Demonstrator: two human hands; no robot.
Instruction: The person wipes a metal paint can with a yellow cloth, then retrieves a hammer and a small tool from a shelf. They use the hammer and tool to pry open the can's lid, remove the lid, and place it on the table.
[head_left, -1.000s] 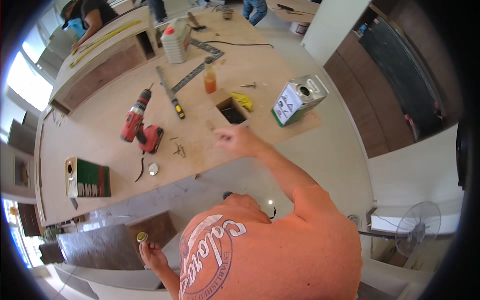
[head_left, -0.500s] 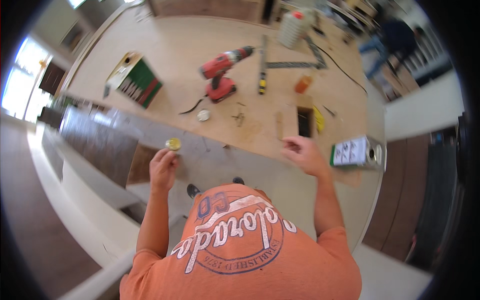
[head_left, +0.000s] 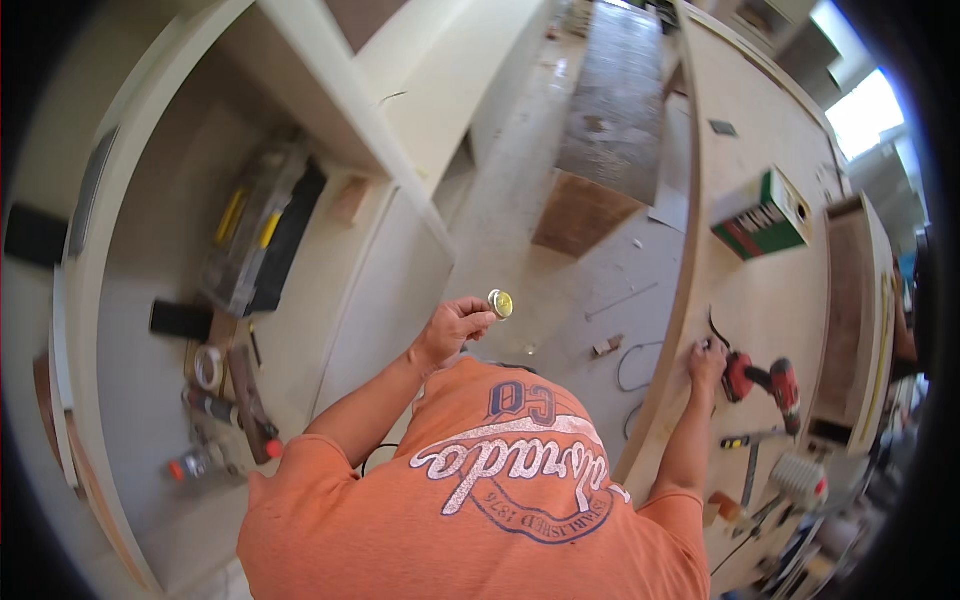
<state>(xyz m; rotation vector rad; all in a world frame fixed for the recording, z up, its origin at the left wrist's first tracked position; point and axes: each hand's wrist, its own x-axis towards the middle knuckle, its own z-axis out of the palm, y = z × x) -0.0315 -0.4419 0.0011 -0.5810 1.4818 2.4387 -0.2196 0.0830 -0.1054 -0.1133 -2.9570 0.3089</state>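
Note:
My left hand (head_left: 456,328) pinches a small round cap-like piece (head_left: 501,304), yellow on its face with a pale, shiny rim. It is held up over the floor in front of my shirt. My right hand (head_left: 708,362) reaches down to the wooden worktop (head_left: 720,285) at the right, its fingers bent and drawn together. What lies under those fingertips is hidden. Just beside that hand lies a red and black cordless drill (head_left: 768,385) with a black strap. Farther off on the worktop rests a green and white metal can (head_left: 762,216).
An open cabinet on the left holds a clear-lidded tool case (head_left: 262,230), a tape roll (head_left: 208,368) and a hammer-like tool (head_left: 252,405). A long dark board (head_left: 612,110) lies ahead on the floor. A whitish jug (head_left: 798,478) and a metal square (head_left: 750,472) are at the right.
My view has swung left toward the cabinet, so the worktop now sits at the right. The left hand keeps the yellow piece. My right hand has moved from beside the small box to near the drill.

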